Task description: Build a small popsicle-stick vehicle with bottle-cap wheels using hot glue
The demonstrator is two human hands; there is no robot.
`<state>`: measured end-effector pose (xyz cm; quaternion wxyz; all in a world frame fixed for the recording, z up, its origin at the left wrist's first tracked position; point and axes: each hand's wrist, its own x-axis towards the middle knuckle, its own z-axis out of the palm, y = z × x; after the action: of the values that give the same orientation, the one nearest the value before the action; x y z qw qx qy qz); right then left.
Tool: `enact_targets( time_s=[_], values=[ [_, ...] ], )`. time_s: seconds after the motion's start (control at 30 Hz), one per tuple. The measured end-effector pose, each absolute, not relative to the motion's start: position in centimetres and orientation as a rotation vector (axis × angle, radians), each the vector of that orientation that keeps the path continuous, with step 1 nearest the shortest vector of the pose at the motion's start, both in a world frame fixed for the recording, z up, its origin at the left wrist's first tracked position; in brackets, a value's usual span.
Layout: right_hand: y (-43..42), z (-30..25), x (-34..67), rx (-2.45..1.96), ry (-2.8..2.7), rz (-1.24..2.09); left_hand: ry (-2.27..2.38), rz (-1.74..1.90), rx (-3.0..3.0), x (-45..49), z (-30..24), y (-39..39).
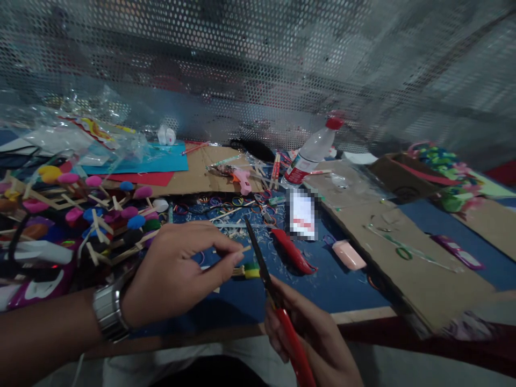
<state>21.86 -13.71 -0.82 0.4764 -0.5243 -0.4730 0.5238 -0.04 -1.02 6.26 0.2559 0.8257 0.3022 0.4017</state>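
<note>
My left hand (181,269) is closed in a pinch on a thin wooden stick (244,249), held level over the blue table top (346,285). A metal watch (108,312) sits on that wrist. My right hand (310,333) grips red-handled scissors (282,312) near the table's front edge. The dark blades (258,258) point up and away, and they meet the stick's free end. Whether the blades are parted or closed on the stick I cannot make out.
A pile of sticks with coloured foam pieces (92,209) lies at the left. Rubber bands (226,203), a red cutter (292,250), a pink eraser-like block (350,255), a plastic bottle (312,150), cardboard sheets (403,258) and a perforated metal screen (258,70) surround the work spot.
</note>
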Motion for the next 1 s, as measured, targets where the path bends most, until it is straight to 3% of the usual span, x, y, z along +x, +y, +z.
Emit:
enact_targets(
  time_s=[0.4, 0.77, 1.0],
  values=[
    [-13.6, -2.1, 21.2, -1.095, -1.114, 1.241, 0.81, 1.104, 2.247, 0.0, 6.5, -1.1],
    [-13.9, -1.5, 21.5, -1.256, -1.303, 1.158, 0.791, 1.097, 2.234, -0.1, 6.4, -1.2],
    [-13.2, 0.2, 22.0, -1.359, -1.492, 0.939, 0.802, 1.086, 2.247, 0.0, 6.5, -1.2]
  ],
)
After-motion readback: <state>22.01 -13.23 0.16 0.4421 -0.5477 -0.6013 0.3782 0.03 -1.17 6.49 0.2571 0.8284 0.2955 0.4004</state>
